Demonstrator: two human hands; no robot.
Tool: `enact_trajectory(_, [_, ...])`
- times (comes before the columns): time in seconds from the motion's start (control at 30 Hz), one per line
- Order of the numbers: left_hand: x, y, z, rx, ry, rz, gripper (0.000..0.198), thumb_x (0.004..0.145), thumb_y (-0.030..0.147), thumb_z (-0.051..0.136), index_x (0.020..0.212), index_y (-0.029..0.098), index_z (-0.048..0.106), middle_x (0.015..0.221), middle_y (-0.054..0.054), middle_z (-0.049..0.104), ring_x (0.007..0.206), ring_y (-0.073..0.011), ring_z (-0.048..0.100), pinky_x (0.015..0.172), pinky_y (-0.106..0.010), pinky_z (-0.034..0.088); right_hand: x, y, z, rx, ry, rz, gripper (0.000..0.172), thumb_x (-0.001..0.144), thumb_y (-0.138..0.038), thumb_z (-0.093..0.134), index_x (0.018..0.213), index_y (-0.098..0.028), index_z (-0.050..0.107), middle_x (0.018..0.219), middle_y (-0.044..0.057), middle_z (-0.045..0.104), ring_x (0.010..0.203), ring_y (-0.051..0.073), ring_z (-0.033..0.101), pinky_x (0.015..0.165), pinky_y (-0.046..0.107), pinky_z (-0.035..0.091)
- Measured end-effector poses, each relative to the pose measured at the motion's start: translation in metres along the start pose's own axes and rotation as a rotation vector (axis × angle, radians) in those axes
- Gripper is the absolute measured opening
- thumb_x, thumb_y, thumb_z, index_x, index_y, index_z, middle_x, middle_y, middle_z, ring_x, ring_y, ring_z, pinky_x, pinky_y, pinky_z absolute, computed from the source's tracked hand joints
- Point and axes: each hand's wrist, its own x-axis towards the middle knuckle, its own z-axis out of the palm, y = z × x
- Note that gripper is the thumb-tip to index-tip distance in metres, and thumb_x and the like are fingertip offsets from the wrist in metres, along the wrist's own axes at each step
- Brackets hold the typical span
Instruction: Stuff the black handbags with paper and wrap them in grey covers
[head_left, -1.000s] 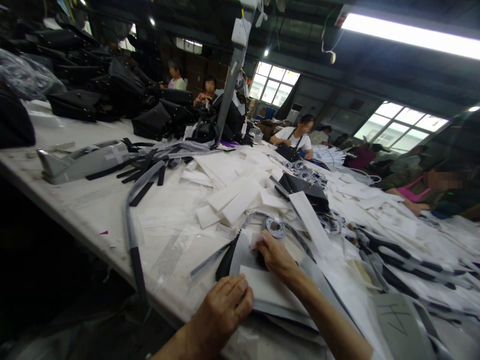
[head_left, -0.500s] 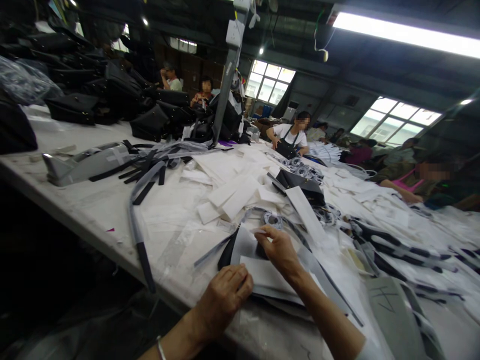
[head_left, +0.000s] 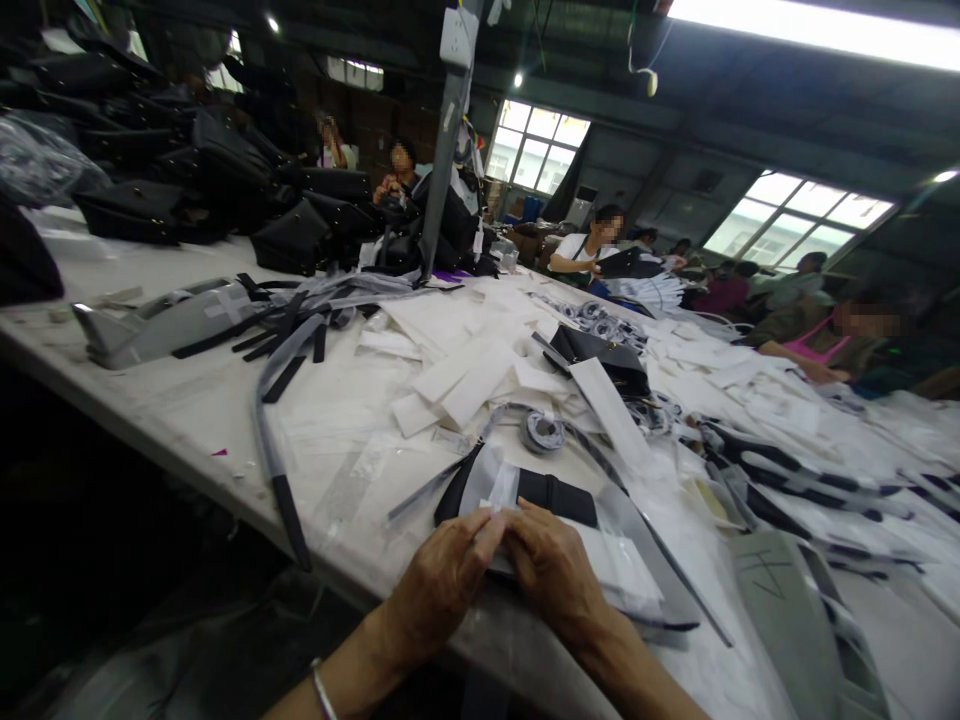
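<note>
Near the front edge of the table (head_left: 187,395), a black piece (head_left: 556,496) is partly covered by a white sheet (head_left: 619,568), with a grey sheet (head_left: 482,475) seen around them. The left hand (head_left: 439,572) and right hand (head_left: 556,568) are held close together over the white sheet, fingers curled inward; whether anything is pinched cannot be told. A coiled strap (head_left: 528,432) is placed just beyond.

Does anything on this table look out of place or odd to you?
One wrapped strap does: its black end sticks out past the table's near edge, while the rest of the bunch lies farther in. The white sheets also lie askew in a loose heap. I see no clear spill or damage.
</note>
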Motion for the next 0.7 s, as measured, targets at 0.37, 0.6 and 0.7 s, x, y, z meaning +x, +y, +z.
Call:
enact_trajectory(0.37, [0.003,-0.001,-0.001,-0.047,-0.105,0.031,0.035,0.103,0.012,0.037,0.135,0.009,0.053,0.116,-0.013,0.069,0.107,-0.0211,0.065,0.091,-0.035,0.056,0.033,0.025,-0.033,0.348,-0.061,0.421,0.036,0.091,-0.049,0.059,0.079,-0.019,0.076,0.079,0.004,0.075,0.077,0.022,0.07,0.073,0.03,0.053])
enact_trajectory(0.6, [0.01,-0.001,-0.004,-0.031,-0.057,0.062,0.033,0.105,0.014,0.033,0.121,0.01,0.062,0.109,-0.011,0.07,0.101,-0.0202,0.066,0.087,-0.033,0.055,0.095,0.076,-0.011,0.278,-0.269,0.523,0.019,0.077,-0.032,0.065,0.081,-0.017,0.075,0.075,0.002,0.072,0.071,0.019,0.065,0.067,0.027,0.049])
enact_trajectory(0.7, [0.012,-0.002,-0.006,-0.042,-0.057,0.066,0.033,0.105,0.013,0.033,0.119,0.009,0.063,0.108,-0.01,0.07,0.102,-0.0198,0.065,0.087,-0.032,0.054,0.107,0.087,-0.003,0.261,-0.401,0.54,0.02,0.078,-0.026,0.061,0.062,-0.016,0.066,0.053,-0.004,0.055,0.05,0.011,0.047,0.051,0.023,0.036])
